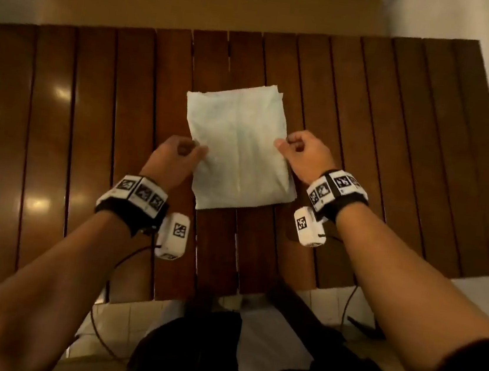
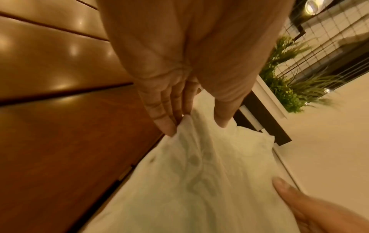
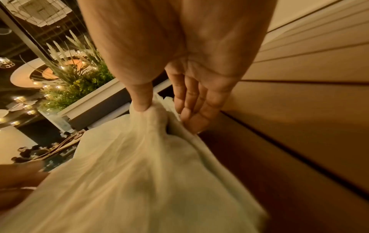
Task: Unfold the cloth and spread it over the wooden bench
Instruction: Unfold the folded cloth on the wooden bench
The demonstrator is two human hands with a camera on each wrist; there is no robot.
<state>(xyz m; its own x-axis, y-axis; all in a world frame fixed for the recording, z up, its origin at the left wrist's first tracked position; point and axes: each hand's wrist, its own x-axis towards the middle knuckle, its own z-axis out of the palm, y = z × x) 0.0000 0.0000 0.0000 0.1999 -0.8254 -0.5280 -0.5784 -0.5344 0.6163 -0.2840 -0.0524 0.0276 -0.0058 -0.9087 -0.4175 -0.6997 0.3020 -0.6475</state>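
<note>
A folded white cloth [image 1: 238,147] lies as a flat rectangle in the middle of the dark slatted wooden bench [image 1: 368,123]. My left hand [image 1: 193,151] pinches the cloth's left edge between thumb and fingers. In the left wrist view the cloth [image 2: 199,181] bunches under the fingertips [image 2: 165,127]. At the cloth's right edge my right hand [image 1: 283,145] pinches the top layer. The right wrist view shows the thumb [image 3: 140,104] pulling a fold of the cloth [image 3: 139,173] up off the layers beneath.
The bench runs wide to both sides, its near edge [image 1: 254,293] close to my legs. A pale wall [image 1: 197,4] stands behind it. A planter with green plants [image 3: 79,82] is past the bench. Cables [image 1: 102,331] hang to the tiled floor.
</note>
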